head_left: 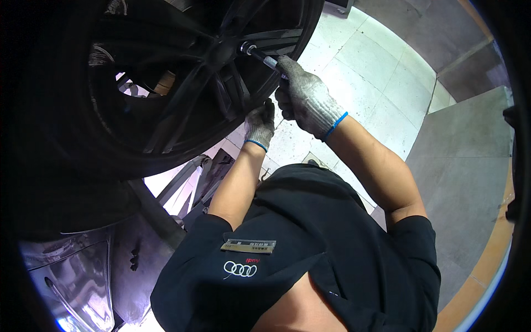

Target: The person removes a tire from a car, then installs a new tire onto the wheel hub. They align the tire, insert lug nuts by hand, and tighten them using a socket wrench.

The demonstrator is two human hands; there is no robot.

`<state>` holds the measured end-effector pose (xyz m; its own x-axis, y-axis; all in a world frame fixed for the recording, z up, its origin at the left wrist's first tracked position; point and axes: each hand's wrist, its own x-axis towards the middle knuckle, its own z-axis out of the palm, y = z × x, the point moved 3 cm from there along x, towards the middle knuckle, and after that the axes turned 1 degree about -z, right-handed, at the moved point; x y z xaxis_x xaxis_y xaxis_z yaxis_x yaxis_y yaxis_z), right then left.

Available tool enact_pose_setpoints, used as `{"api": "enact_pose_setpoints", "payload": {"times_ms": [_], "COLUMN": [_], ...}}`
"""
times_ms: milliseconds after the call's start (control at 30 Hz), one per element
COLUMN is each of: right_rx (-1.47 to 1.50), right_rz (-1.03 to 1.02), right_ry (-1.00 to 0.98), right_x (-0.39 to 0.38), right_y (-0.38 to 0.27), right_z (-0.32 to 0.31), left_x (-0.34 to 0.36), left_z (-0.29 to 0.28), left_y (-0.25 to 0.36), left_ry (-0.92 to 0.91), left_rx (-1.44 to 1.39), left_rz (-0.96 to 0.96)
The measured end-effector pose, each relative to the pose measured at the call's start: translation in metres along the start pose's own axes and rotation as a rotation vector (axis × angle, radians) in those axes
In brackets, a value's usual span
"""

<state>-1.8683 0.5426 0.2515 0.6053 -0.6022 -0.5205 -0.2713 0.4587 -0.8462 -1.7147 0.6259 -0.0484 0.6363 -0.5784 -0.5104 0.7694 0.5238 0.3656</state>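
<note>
A black multi-spoke alloy wheel (217, 54) with its tyre (155, 157) fills the upper left. My right hand (305, 98), in a grey knit glove with blue cuff, is closed around a black and silver wrench handle; the tool's chrome socket (248, 48) sits on the wheel beside the hub, at its right. My left hand (259, 124), gloved the same way, is lower and nearer the middle, its fingers curled against the tyre's lower right edge, the fingertips partly in shadow.
Dark metal supports (196, 182) stand below the tyre. A glossy car body panel (69, 276) is at the lower left. Pale floor tiles (365, 72) lie beneath, and grey wall panels (453, 182) with a tan border run along the right.
</note>
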Motion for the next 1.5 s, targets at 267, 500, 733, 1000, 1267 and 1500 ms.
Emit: {"api": "enact_pose_setpoints", "payload": {"times_ms": [267,500,733,1000,1267,1500], "right_rx": [-1.130,-1.043,0.395,-1.270,-0.868,0.462], "right_rz": [-0.784,-0.704,0.098,-0.894,-0.470,0.178], "right_ry": [0.205,0.175,-0.196,0.355,0.056,-0.351], "right_x": [-0.013,-0.010,-0.006,-0.007,-0.001,0.011], "right_y": [-0.021,-0.018,0.003,-0.019,-0.024,0.009], "right_z": [-0.008,-0.010,0.004,-0.005,-0.007,0.009], "left_x": [-0.008,-0.027,0.000,-0.028,-0.041,-0.037], "left_z": [-0.013,-0.005,-0.028,-0.013,-0.010,-0.010], "left_y": [0.011,0.013,0.013,0.015,0.022,0.024], "left_ry": [0.009,-0.011,-0.064,0.052,0.052,0.031], "left_rx": [0.443,0.120,0.484,0.135,0.119,0.234], "left_rz": [0.281,0.113,0.300,0.124,0.127,0.105]}}
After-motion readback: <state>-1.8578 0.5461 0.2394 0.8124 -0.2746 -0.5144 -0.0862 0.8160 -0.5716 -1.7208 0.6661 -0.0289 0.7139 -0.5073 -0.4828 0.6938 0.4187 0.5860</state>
